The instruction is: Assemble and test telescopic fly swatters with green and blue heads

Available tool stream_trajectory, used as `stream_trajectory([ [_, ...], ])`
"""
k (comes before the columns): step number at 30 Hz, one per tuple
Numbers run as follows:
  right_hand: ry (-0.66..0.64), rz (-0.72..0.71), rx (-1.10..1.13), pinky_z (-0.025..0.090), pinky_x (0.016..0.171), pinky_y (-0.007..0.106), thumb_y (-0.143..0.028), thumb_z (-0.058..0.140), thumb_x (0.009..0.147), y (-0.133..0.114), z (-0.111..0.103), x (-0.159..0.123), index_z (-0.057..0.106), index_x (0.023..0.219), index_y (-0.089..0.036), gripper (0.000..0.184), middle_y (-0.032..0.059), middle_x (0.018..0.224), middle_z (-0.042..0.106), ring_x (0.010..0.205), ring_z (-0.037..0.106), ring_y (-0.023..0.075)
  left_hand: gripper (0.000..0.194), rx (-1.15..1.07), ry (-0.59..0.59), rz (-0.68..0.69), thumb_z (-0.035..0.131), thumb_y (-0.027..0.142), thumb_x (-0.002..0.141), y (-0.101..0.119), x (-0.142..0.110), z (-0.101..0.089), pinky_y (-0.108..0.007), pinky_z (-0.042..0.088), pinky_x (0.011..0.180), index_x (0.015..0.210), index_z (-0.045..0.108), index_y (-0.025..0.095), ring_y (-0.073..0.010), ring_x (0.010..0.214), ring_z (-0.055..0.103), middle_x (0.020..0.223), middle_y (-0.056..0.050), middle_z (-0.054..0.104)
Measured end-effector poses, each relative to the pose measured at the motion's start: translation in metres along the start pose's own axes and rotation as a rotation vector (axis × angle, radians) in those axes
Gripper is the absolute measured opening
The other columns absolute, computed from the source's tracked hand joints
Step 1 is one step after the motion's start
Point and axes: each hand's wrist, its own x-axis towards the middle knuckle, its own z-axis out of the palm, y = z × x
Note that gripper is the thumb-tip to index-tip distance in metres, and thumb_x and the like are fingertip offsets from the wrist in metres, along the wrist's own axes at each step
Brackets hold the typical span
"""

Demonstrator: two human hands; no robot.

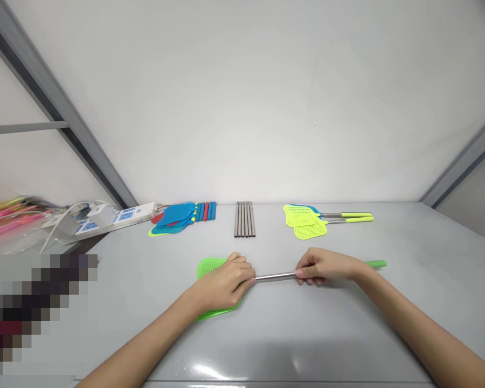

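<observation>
A green fly swatter lies across the grey table point(315, 334) in front of me. Its mesh head point(207, 268) is under my left hand point(226, 283), whose fingers are closed on the head where the metal rod point(275, 276) joins it. My right hand point(323, 267) is wrapped round the rod further right, near the green handle grip point(375, 263) that sticks out past my wrist. The bare rod shows between the two hands.
At the back of the table lie a pile of blue swatter heads point(175, 216) with blue and red grips point(207, 210), several bare metal rods point(244, 219), and finished yellow swatters point(307, 220). A white power strip point(117, 216) sits back left.
</observation>
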Motion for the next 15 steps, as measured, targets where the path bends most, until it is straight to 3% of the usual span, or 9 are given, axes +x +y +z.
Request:
stream_trajectory([
  [2,0.101,-0.032,-0.067,0.025,0.044,0.02,-0.029,0.048,0.079,-0.002,0.006,0.003,0.062,0.069,-0.011,0.025,-0.0035,0.054,0.043,0.046,0.034,0.0058,0.024,0.01,0.004,-0.015,0.03,0.015,0.088,0.003,-0.001,0.004,-0.03,0.032,0.077,0.067,0.04,0.018,-0.0147,0.067,0.041,0.065,0.001,0.045],
  [4,0.116,-0.046,-0.084,0.021,0.044,0.021,-0.025,0.048,0.078,-0.004,0.011,0.004,0.063,0.067,-0.011,0.023,-0.0049,0.05,0.038,0.045,0.03,0.0059,0.022,0.02,0.006,-0.026,0.031,0.014,0.088,0.007,-0.001,0.007,-0.03,0.032,0.076,0.068,0.039,0.018,-0.0147,0.068,0.041,0.066,0.001,0.044],
  [10,0.049,-0.047,-0.041,0.018,0.043,0.022,-0.023,0.045,0.077,-0.009,0.016,0.003,0.062,0.063,-0.011,0.025,-0.0068,0.044,0.032,0.042,0.024,0.0058,0.02,0.05,0.054,-0.034,0.033,0.013,0.087,0.015,-0.003,0.013,-0.032,0.031,0.078,0.068,0.04,0.018,-0.0152,0.068,0.042,0.067,0.0,0.044],
  [15,-0.059,-0.026,0.148,0.017,0.041,0.021,-0.024,0.046,0.078,-0.008,0.019,0.003,0.059,0.061,-0.01,0.026,-0.0079,0.041,0.031,0.038,0.022,0.0047,0.021,0.125,0.07,0.005,0.033,0.014,0.087,0.019,-0.003,0.013,-0.034,0.031,0.079,0.068,0.042,0.018,-0.0154,0.067,0.041,0.067,-0.001,0.043],
])
